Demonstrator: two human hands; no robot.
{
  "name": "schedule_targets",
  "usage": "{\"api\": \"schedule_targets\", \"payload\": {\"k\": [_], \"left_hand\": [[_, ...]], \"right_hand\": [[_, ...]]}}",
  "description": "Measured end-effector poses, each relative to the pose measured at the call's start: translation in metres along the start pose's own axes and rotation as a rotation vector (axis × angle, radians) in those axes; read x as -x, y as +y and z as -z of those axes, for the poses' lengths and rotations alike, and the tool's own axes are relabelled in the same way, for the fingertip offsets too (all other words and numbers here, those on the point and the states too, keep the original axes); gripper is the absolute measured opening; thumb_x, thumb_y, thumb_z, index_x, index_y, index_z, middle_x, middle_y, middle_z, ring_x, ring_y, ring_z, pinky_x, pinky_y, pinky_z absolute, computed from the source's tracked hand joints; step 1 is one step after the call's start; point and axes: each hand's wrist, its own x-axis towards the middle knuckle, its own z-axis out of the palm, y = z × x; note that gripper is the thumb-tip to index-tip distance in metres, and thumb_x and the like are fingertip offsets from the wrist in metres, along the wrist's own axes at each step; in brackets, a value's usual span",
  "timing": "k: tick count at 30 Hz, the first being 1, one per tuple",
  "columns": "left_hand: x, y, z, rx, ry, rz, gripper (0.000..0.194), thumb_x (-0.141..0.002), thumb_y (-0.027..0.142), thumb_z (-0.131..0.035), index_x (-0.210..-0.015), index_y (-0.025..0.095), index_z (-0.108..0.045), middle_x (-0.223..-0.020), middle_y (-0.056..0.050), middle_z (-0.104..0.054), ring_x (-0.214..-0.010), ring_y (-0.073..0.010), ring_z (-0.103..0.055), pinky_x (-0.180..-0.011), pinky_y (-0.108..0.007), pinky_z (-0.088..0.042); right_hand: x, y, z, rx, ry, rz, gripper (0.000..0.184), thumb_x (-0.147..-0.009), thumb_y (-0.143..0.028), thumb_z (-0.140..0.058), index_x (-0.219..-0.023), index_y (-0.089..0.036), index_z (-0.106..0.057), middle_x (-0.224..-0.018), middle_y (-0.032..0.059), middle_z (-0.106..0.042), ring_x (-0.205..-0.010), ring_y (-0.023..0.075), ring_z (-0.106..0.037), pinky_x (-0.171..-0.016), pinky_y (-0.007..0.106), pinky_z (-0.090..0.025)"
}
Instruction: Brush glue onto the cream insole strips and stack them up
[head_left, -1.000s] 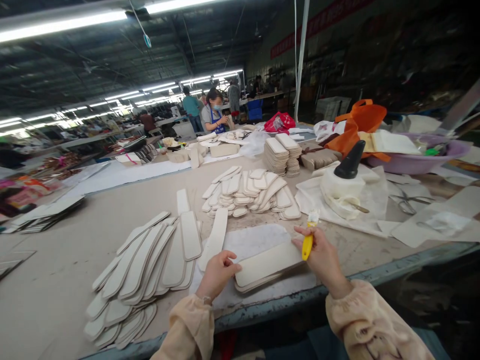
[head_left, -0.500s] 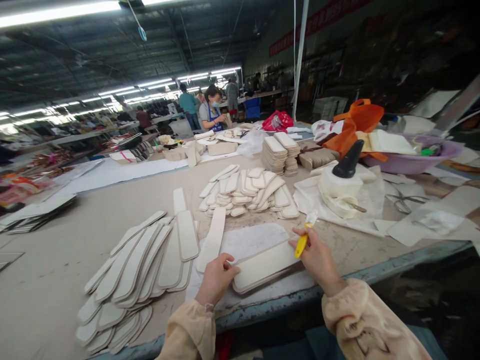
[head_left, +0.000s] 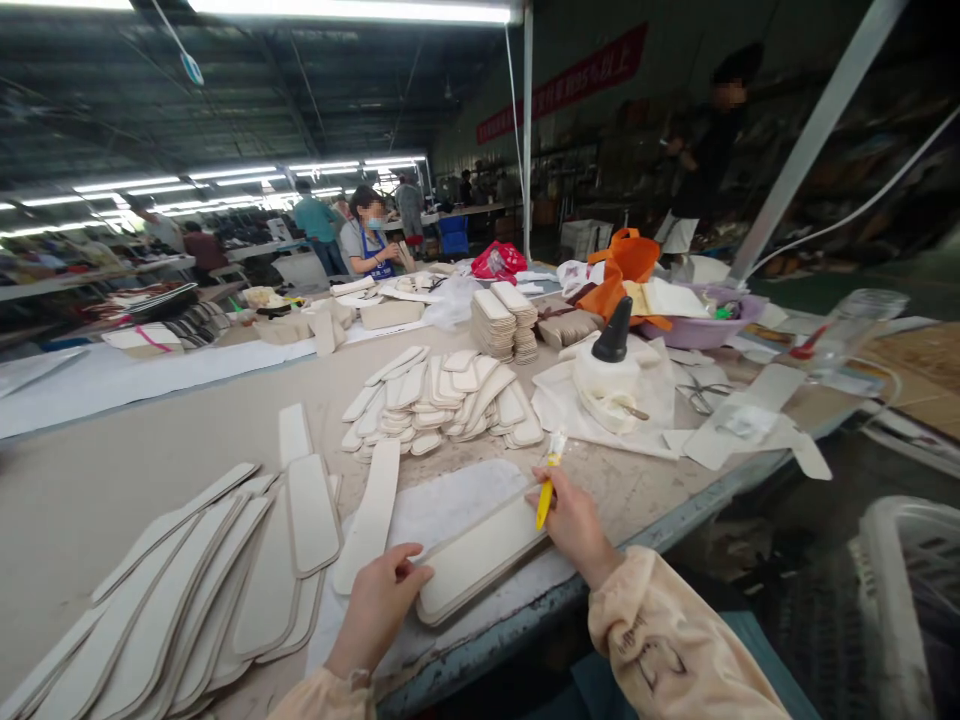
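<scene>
A: Nearest first. Left hand (head_left: 379, 600) flat at the near-left end of the small stack of cream insole boards (head_left: 480, 553), fingertips (head_left: 415, 577) resting on the top piece, fingers extended and only lightly curled, pinning rather than gripping.

B: And the other end?

A: Right hand (head_left: 574, 520) at the far-right end of that same stack, fingers closed round a yellow-handled glue brush (head_left: 549, 478), bristles pointing up and away from the boards, clear of them.

B: Long axis of the stack?

A: Running from near-left to far-right, lying on a white work sheet (head_left: 457, 500) just inside the blue table edge (head_left: 675, 515). One hand at each end; bristles just beyond the far-right end, so right hand nearer for any brushing.

B: Farther out?

A: To the left, fanned rows of long cream strips (head_left: 217, 580). Beyond the sheet, a heap of shorter cut pieces (head_left: 442, 392). To the right of that, a white glue pot with a black conical spout (head_left: 611, 368) on paper, then scissors (head_left: 697, 397). Farther still, two tall stacks of boards (head_left: 504, 320), an orange bag (head_left: 626, 265), a lilac basin (head_left: 701, 325).

B: Any writing?

A: A red banner (head_left: 566, 80) high on the far wall, white characters, too small to read. No legible brand on brush or pot.
</scene>
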Motion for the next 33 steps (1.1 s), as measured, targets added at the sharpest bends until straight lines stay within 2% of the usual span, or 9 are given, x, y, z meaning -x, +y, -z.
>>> {"api": "schedule_targets", "payload": {"k": [5,10,15,17,19,22,24,26,33], "left_hand": [[-0.002,-0.002,-0.001,-0.055,-0.013,0.005,0.033,-0.074,0.038,-0.054,-0.094,0.016,-0.069,-0.071,-0.001,-0.068,-0.071,-0.0194,-0.063,-0.068,-0.029,-0.041],[-0.004,-0.003,-0.001,-0.097,-0.028,-0.002,0.034,-0.074,0.04,-0.053,-0.094,0.016,-0.068,-0.07,-0.001,-0.067,-0.07,-0.0191,-0.062,-0.068,-0.028,-0.042],[-0.007,-0.01,-0.004,-0.12,-0.047,0.0,0.035,-0.075,0.042,-0.051,-0.095,0.018,-0.065,-0.072,-0.001,-0.065,-0.072,-0.02,-0.062,-0.07,-0.03,-0.043],[-0.009,-0.016,-0.006,-0.126,-0.035,-0.001,0.037,-0.075,0.046,-0.05,-0.096,0.019,-0.065,-0.074,-0.001,-0.064,-0.073,-0.0205,-0.062,-0.072,-0.031,-0.044],[-0.013,-0.023,-0.009,-0.127,-0.006,-0.027,0.039,-0.074,0.049,-0.051,-0.094,0.019,-0.065,-0.077,-0.002,-0.063,-0.074,-0.0212,-0.061,-0.073,-0.032,-0.044],[-0.018,-0.031,-0.012,-0.111,0.007,-0.071,0.038,-0.071,0.049,-0.052,-0.089,0.019,-0.065,-0.078,-0.003,-0.063,-0.074,-0.0213,-0.061,-0.073,-0.033,-0.045],[-0.02,-0.032,-0.013,-0.108,0.0,-0.085,0.034,-0.071,0.047,-0.052,-0.087,0.019,-0.064,-0.077,-0.003,-0.063,-0.073,-0.0205,-0.061,-0.072,-0.032,-0.045],[-0.02,-0.031,-0.014,-0.121,0.01,-0.092,0.031,-0.073,0.045,-0.051,-0.087,0.02,-0.063,-0.075,-0.002,-0.062,-0.071,-0.0198,-0.06,-0.071,-0.032,-0.045],[-0.013,-0.014,-0.011,-0.14,0.019,-0.059,0.026,-0.073,0.039,-0.051,-0.085,0.02,-0.062,-0.075,-0.002,-0.063,-0.072,-0.0207,-0.06,-0.071,-0.032,-0.043]], "right_hand": [[0.0,0.004,-0.003,0.073,0.025,0.091,0.018,-0.081,-0.02,-0.053,-0.099,-0.023,-0.052,-0.094,0.0052,-0.067,-0.084,0.0213,-0.066,-0.076,0.034,-0.052],[-0.004,0.011,-0.007,0.106,0.039,0.147,0.019,-0.081,-0.017,-0.056,-0.099,-0.022,-0.052,-0.095,0.0076,-0.066,-0.087,0.0235,-0.064,-0.077,0.038,-0.052],[0.003,-0.009,-0.001,0.147,0.023,0.284,0.011,-0.084,-0.02,-0.057,-0.095,-0.023,-0.056,-0.097,0.008,-0.067,-0.104,0.0265,-0.058,-0.095,0.045,-0.045],[0.016,-0.024,-0.005,0.163,-0.043,0.405,0.009,-0.087,-0.026,-0.056,-0.094,-0.022,-0.057,-0.107,0.01,-0.065,-0.114,0.0257,-0.053,-0.103,0.046,-0.038],[0.032,-0.039,-0.015,0.156,-0.167,0.531,0.015,-0.088,-0.033,-0.056,-0.096,-0.02,-0.057,-0.117,0.0112,-0.062,-0.124,0.0242,-0.047,-0.107,0.044,-0.033],[0.051,-0.049,-0.034,0.147,-0.317,0.632,0.026,-0.087,-0.044,-0.056,-0.098,-0.021,-0.058,-0.114,0.0095,-0.064,-0.13,0.0223,-0.04,-0.111,0.042,-0.026],[0.056,-0.046,-0.041,0.159,-0.359,0.621,0.03,-0.086,-0.048,-0.056,-0.098,-0.021,-0.058,-0.11,0.0091,-0.065,-0.131,0.0218,-0.039,-0.112,0.041,-0.023],[0.055,-0.04,-0.04,0.166,-0.347,0.561,0.031,-0.085,-0.049,-0.057,-0.096,-0.021,-0.058,-0.107,0.0089,-0.066,-0.129,0.0217,-0.041,-0.112,0.042,-0.022],[0.035,-0.006,0.003,0.227,-0.233,0.297,0.028,-0.079,-0.038,-0.067,-0.096,-0.021,-0.054,-0.122,0.0127,-0.061,-0.128,0.027,-0.044,-0.11,0.048,-0.027]]}}
